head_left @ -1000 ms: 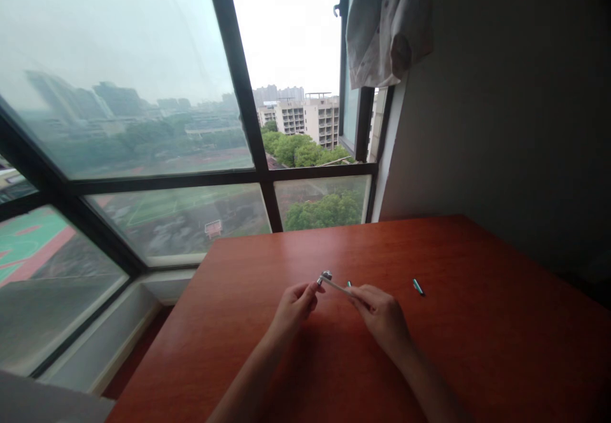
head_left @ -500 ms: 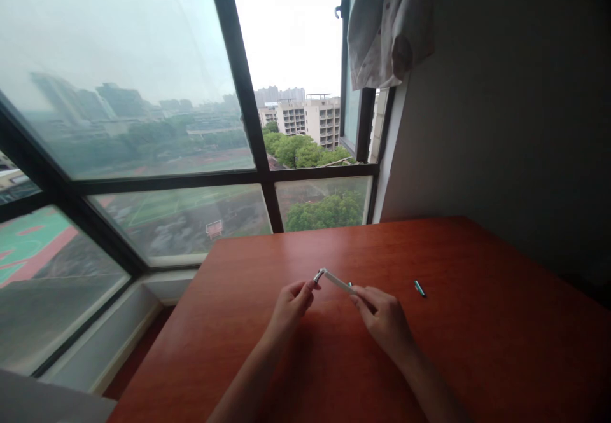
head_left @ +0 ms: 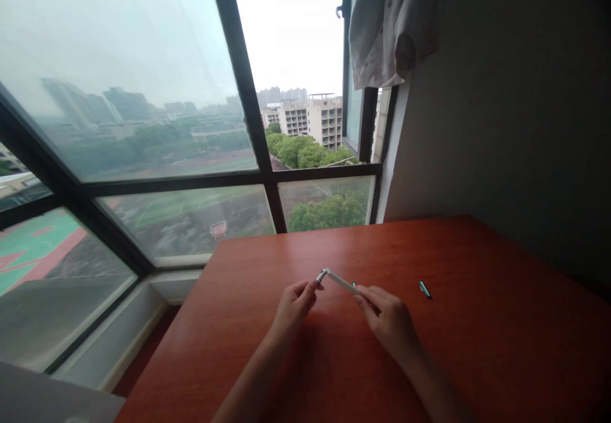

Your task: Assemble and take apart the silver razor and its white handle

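Over the reddish-brown table (head_left: 477, 346), my two hands hold a thin white stick-like object (head_left: 340, 280) with a small metal end (head_left: 323, 275). My right hand (head_left: 387, 321) pinches its right end with fingers closed. My left hand (head_left: 294, 304) has fingertips pinched at the metal end on the left. The object is tilted, its left end higher. A small teal piece (head_left: 424, 289) lies on the table to the right of my right hand.
A large window with dark frames (head_left: 248, 111) stands beyond the table's far edge, showing buildings and trees. A pale cloth (head_left: 386, 22) hangs at the upper right beside a dark wall (head_left: 515, 111). The floor (head_left: 143, 359) drops away left of the table.
The stick's metal end has turned slightly between my left fingertips. The view has shifted a little; both hands stay in nearly the same place.
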